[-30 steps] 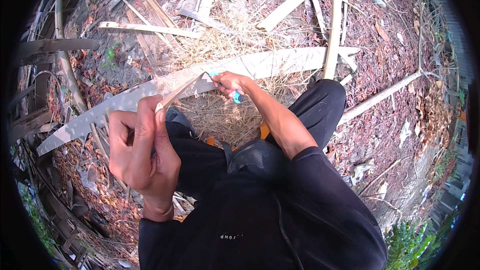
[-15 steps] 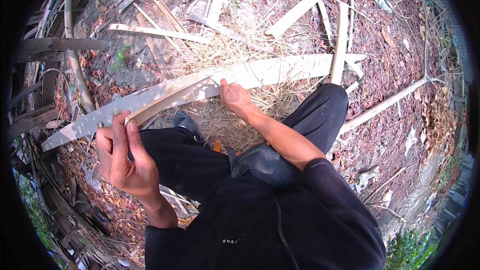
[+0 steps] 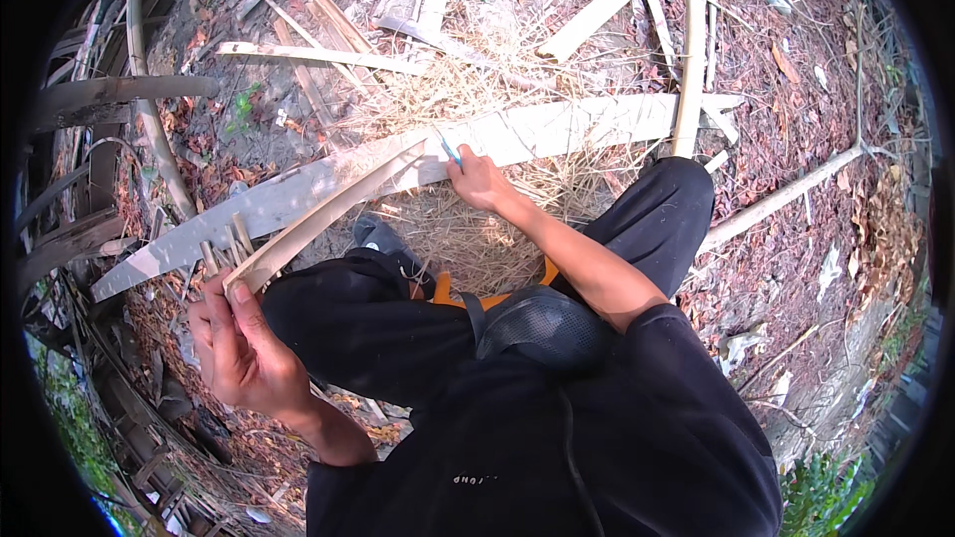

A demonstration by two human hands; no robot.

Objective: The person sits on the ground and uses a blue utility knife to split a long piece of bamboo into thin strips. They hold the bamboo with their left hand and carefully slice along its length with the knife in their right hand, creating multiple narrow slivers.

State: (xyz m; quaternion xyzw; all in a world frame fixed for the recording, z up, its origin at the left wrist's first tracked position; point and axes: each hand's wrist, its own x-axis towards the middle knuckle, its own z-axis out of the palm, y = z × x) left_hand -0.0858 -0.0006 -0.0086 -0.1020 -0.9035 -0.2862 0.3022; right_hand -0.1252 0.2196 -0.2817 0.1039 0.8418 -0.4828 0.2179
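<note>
Low at the left, my left hand (image 3: 244, 348) pinches the near end of a pale bamboo strip (image 3: 328, 207) between thumb and fingers. The strip slants away to the right, its far end over a long pale plank (image 3: 567, 129). At that far end my right hand (image 3: 479, 182) is closed around a thin bluish tool (image 3: 450, 149), which points up and left. Whether the tool touches the strip I cannot tell. Short thin sticks (image 3: 239, 235) poke up just beyond my left hand.
Straw-like shavings (image 3: 497, 249) lie around the plank. Split pale pieces (image 3: 617, 0) are scattered beyond it. A pole (image 3: 688, 80) crosses its right end, and a long branch (image 3: 786, 199) lies at the right. Stacked wood (image 3: 80, 229) borders the left side.
My left hand has lowered slightly, and the strip's near end has dropped with it. The bluish tool shows more clearly in my right hand. The whole view has shifted a little.
</note>
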